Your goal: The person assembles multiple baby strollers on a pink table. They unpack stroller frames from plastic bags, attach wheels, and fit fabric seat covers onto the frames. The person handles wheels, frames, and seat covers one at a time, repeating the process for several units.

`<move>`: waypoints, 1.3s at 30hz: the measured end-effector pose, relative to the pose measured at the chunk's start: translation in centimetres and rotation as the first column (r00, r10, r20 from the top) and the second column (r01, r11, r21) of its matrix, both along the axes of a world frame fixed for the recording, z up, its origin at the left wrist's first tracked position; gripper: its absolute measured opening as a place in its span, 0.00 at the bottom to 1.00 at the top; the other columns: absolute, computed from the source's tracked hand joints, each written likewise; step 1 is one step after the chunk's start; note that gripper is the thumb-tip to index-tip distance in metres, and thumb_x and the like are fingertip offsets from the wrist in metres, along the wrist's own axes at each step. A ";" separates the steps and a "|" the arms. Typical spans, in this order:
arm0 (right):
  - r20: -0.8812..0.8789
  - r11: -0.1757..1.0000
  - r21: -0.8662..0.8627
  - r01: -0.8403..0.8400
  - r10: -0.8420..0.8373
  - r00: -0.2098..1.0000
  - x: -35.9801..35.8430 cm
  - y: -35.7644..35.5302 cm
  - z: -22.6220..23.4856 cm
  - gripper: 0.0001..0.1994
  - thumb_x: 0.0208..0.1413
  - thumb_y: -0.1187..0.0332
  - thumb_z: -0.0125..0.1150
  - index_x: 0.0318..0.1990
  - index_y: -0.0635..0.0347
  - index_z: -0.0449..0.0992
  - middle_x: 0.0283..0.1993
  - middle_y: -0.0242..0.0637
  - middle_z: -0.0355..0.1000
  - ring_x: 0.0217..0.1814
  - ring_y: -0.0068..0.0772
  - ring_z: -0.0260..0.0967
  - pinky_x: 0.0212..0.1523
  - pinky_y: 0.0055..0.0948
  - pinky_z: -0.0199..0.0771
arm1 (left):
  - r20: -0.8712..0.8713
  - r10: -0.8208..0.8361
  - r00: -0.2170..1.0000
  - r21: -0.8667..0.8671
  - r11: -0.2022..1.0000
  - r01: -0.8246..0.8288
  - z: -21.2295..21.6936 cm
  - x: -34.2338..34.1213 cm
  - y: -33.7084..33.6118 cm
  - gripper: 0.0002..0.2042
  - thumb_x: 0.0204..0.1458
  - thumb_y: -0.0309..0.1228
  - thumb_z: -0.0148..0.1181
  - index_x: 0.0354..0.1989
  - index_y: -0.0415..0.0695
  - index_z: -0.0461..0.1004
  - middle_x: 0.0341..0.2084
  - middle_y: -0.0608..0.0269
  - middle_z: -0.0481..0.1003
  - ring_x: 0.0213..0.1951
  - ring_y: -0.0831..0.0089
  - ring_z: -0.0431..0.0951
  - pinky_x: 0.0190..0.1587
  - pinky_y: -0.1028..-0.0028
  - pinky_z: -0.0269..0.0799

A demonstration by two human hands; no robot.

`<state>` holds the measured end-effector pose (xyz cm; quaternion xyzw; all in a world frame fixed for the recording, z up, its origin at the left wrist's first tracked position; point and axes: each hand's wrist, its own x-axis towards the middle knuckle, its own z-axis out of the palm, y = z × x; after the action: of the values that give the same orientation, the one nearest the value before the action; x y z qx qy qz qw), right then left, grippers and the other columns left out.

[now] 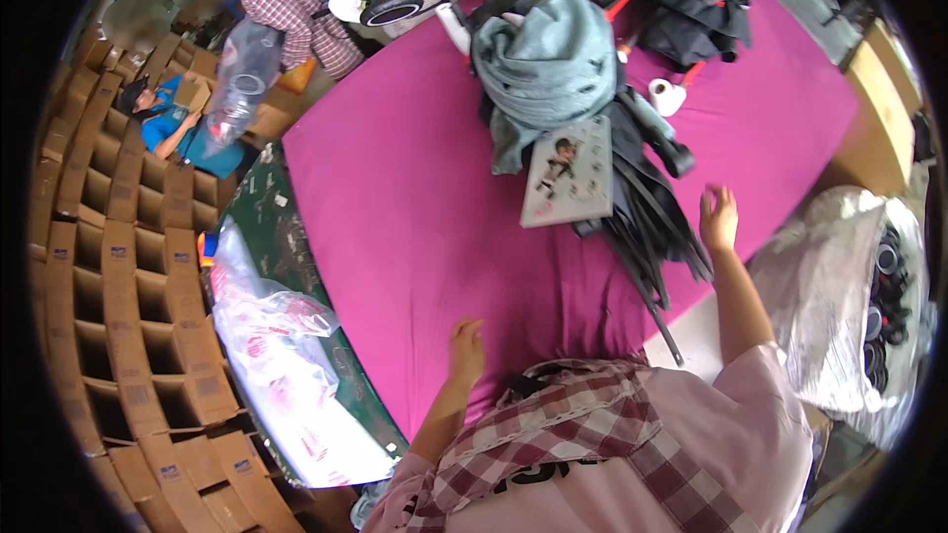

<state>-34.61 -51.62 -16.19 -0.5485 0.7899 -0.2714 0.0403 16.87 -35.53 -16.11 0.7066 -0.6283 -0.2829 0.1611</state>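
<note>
- In the head view, your left hand (466, 347) hangs at the near side of the purple tabletop (395, 207), empty, fingers loosely parted.
- Your right hand (719, 220) is open and looks empty, just right of the black folded frame (642, 188).
- That frame lies right of centre, a grey-green cloth (548, 64) at its far end, a pale flat booklet (570, 178) nearer.
- You seem between grips; grasping the frame would call for moving your right hand left.

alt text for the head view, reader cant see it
A person's left hand and right hand, seemingly empty, hover over a magenta tabletop; dark tubes lie beside the right, near a greyish cloth and pale card. Brown boxes stand along the left.
</note>
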 end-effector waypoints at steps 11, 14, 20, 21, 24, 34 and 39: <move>0.162 0.826 0.541 -0.160 0.084 0.983 0.7 22.9 8.1 0.24 0.57 0.54 0.59 0.56 0.59 0.73 0.54 0.48 0.74 0.56 0.48 0.71 0.59 0.42 0.68 | -0.299 -0.689 0.660 -0.538 0.693 0.480 6.9 -20.7 -1.6 0.11 0.57 0.20 0.51 0.45 0.38 0.76 0.47 0.48 0.74 0.50 0.52 0.75 0.53 0.62 0.71; 0.248 0.898 0.422 -0.127 0.020 0.968 -1.4 28.9 6.5 0.22 0.58 0.56 0.55 0.54 0.61 0.73 0.50 0.50 0.75 0.53 0.52 0.73 0.57 0.41 0.71 | -0.354 -0.747 0.563 -0.495 0.660 0.564 6.7 -24.0 1.2 0.10 0.58 0.22 0.50 0.43 0.36 0.77 0.43 0.49 0.77 0.48 0.54 0.77 0.52 0.64 0.72; 0.347 0.771 0.629 -0.097 -0.168 0.923 -7.5 38.5 1.1 0.20 0.55 0.56 0.58 0.51 0.58 0.77 0.47 0.46 0.78 0.50 0.49 0.74 0.54 0.40 0.72 | -0.313 -0.798 0.514 -0.427 0.602 0.675 6.1 -31.7 2.9 0.09 0.57 0.20 0.50 0.41 0.35 0.77 0.40 0.49 0.77 0.43 0.55 0.79 0.47 0.65 0.75; 0.377 0.833 0.552 -0.044 -0.202 0.904 -9.1 38.6 0.8 0.19 0.55 0.56 0.58 0.48 0.58 0.77 0.45 0.48 0.77 0.50 0.51 0.74 0.55 0.41 0.71 | -0.321 -0.797 0.512 -0.423 0.604 0.676 6.3 -33.8 2.6 0.09 0.57 0.20 0.51 0.42 0.35 0.77 0.40 0.49 0.77 0.43 0.54 0.78 0.48 0.64 0.74; 0.331 0.942 0.311 0.129 -0.235 0.914 -16.4 37.6 1.4 0.17 0.53 0.59 0.62 0.47 0.57 0.77 0.47 0.51 0.74 0.55 0.55 0.69 0.58 0.44 0.68 | -0.309 -0.815 0.491 -0.453 0.580 0.677 7.0 -42.2 1.4 0.10 0.56 0.20 0.52 0.44 0.36 0.76 0.41 0.49 0.77 0.45 0.52 0.78 0.50 0.62 0.74; -0.159 0.848 0.301 0.436 -0.406 0.900 -43.6 34.8 10.7 0.29 0.43 0.56 0.71 0.53 0.56 0.71 0.53 0.42 0.69 0.58 0.46 0.66 0.54 0.45 0.67 | -0.230 -0.935 0.270 -0.497 0.351 0.793 10.8 -75.6 -1.4 0.24 0.55 0.27 0.61 0.60 0.37 0.64 0.58 0.44 0.63 0.60 0.47 0.65 0.62 0.58 0.63; 0.134 0.850 0.377 0.369 -0.444 0.886 -41.2 37.7 0.0 0.13 0.44 0.65 0.63 0.37 0.61 0.74 0.32 0.50 0.75 0.36 0.54 0.75 0.39 0.47 0.75 | -0.245 -0.812 0.529 -0.092 0.563 0.821 7.2 -90.5 -1.8 0.53 0.42 0.48 0.73 0.68 0.29 0.45 0.64 0.32 0.53 0.66 0.45 0.55 0.66 0.57 0.56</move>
<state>-75.83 -13.94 -16.24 -0.3199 0.9139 -0.1907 0.1613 -73.66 -37.34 -8.86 0.2898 -0.8535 -0.4259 0.0789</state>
